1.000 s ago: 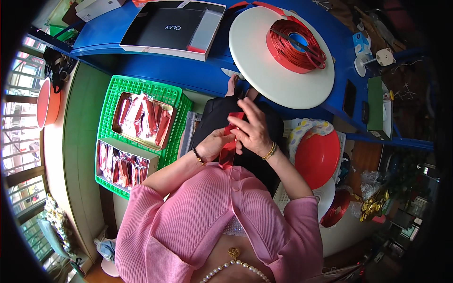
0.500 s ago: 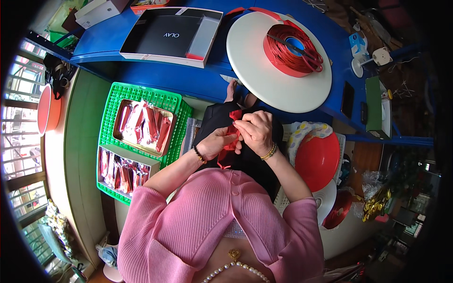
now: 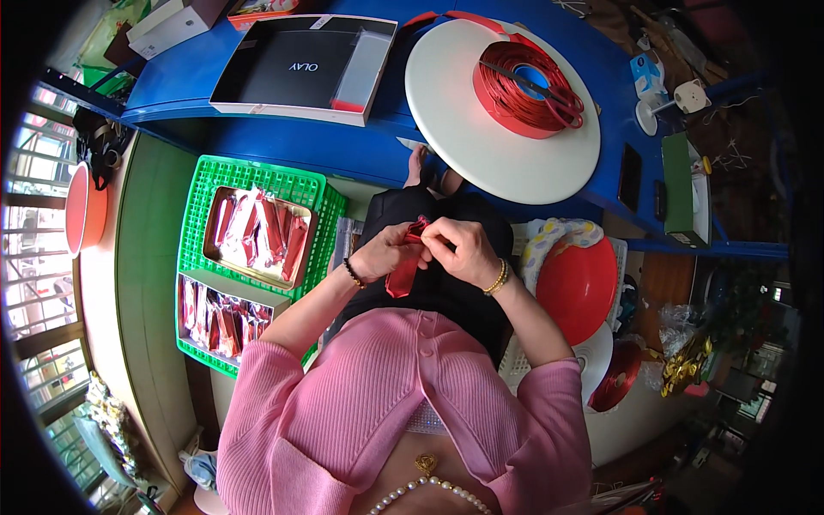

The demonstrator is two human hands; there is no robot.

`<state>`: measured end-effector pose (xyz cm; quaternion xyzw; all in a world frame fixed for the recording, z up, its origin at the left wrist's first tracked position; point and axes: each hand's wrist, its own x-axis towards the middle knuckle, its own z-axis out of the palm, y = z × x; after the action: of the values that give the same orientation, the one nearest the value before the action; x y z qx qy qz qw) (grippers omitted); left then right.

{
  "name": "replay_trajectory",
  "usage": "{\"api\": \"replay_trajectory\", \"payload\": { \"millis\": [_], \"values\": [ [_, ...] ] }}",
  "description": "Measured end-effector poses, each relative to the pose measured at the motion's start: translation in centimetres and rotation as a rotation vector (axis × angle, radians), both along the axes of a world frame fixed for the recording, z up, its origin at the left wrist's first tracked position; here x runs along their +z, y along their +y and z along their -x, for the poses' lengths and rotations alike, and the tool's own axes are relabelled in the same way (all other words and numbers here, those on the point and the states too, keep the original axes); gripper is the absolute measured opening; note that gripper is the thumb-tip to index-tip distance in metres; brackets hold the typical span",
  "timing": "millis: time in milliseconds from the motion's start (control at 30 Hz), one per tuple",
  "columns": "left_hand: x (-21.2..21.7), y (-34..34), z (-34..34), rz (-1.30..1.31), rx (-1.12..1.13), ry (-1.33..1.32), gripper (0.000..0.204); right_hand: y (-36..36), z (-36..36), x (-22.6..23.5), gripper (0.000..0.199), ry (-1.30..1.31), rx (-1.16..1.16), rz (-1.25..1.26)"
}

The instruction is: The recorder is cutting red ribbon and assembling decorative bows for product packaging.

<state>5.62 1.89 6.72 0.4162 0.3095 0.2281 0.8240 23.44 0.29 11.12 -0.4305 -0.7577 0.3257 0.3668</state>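
Over my lap, my left hand [image 3: 386, 251] is closed around a shiny red ribbon piece [image 3: 400, 279], whose broad end hangs toward my body. My right hand [image 3: 459, 251] is at its upper part, with thumb and forefinger pinched together on the ribbon. The exact fold between the fingers is too small to make out. Ahead on a white round board [image 3: 446, 112] sits a roll of red ribbon [image 3: 515, 94]. Scissors [image 3: 562, 107] with red handles lie across that roll.
Left of me, a green plastic basket [image 3: 335, 202] carries a tin [image 3: 209, 249] and a box [image 3: 275, 302] of wrapped red pieces. A black box [image 3: 283, 64] lies on the blue table [image 3: 283, 142]. At my right are a red basin [image 3: 575, 296] and a red ribbon spool [image 3: 620, 373].
My hands have shifted slightly and the red ribbon has turned between them. Its broad end now hangs toward me, where a thin tail showed before. The view has moved a little.
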Motion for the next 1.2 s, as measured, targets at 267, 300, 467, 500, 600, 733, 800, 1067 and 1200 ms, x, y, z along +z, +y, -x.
{"api": "replay_trajectory", "payload": {
  "millis": [267, 300, 467, 500, 600, 733, 800, 1067, 1200],
  "values": [
    [-1.3, 0.2, 0.2, 0.012, -0.041, -0.025, 0.015, 0.2, 1.2, -1.1, 0.01, 0.166, -0.256, 0.058],
    [-1.5, 0.4, 0.1, 0.015, -0.028, -0.031, 0.014, -0.1, 1.5, -1.2, 0.012, 0.241, -0.334, 0.165],
    [-2.9, 1.3, -0.3, -0.237, 0.147, 0.15, 0.013, -0.7, 2.9, -3.3, 0.02, 0.281, -0.449, 0.248],
    [-2.6, 1.4, -0.6, -0.621, 0.227, 0.414, 0.015, -0.4, 3.3, -4.0, 0.022, 0.352, -0.479, 0.294],
    [-0.3, 1.5, -1.8, -1.208, 0.301, 0.821, 0.021, 1.0, 4.5, -4.2, 0.026, 0.435, -0.54, 0.337],
    [-0.9, 0.9, -2.7, -1.449, 0.24, 1.091, 0.035, 2.5, 4.7, -5.0, 0.015, 0.284, -0.52, 0.122],
    [-1.4, -0.1, -2.9, -1.464, 0.23, 1.066, 0.054, 2.0, 4.0, -5.3, 0.011, 0.211, -0.483, 0.101],
    [2.2, 4.7, 2.5, -0.438, -0.347, -0.007, 0.056, 0.5, 1.2, 0.3, 0.008, 0.077, 0.069, 0.117],
    [2.2, 3.3, 2.3, -0.21, -0.494, -0.043, 0.032, 1.3, 1.0, 1.9, 0.007, -0.029, 0.168, 0.064]
  ]
}}
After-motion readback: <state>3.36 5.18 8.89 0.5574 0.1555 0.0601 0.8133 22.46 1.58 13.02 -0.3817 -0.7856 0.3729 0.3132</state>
